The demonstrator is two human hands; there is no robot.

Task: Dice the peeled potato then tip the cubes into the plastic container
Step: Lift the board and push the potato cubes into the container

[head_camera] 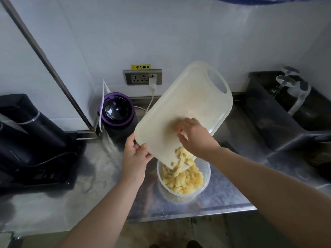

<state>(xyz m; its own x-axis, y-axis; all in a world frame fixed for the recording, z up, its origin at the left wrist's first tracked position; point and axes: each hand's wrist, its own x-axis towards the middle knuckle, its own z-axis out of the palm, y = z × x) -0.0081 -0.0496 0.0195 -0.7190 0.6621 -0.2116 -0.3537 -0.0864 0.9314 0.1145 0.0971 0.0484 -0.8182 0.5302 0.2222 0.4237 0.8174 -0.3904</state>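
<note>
A white wall (179, 33) backed a steel bench (89, 185), and everything below is placed from the plastic container (179, 197), which stood near the bench's front edge. Far to its left sat a black appliance (26, 140). Up and to the left of it, against the wall, was a round device with a purple ring (117, 110), and on the wall behind it a socket strip (143, 77) with a white plug in it. Just left of the container and above its rim, the left hand (135, 158) gripped the low corner of the white cutting board (188, 108), thumb on top and fingers curled under the edge. The board was tilted steeply, its lower end touching or just inside the container's mouth and its handle hole high toward the wall. Directly above the container the right hand (195, 136) lay on the board's face with fingers loosely bent, raking downward and pinching nothing visible. The potato cubes (182, 179) mostly filled the container already, and a small cluster slid off the board's lower end below that hand. Well to the right lay a dark sink (286, 113). The dicing looked finished and the tipping nearly so. What seemed left was sweeping off the last cubes and setting the board down.
</note>
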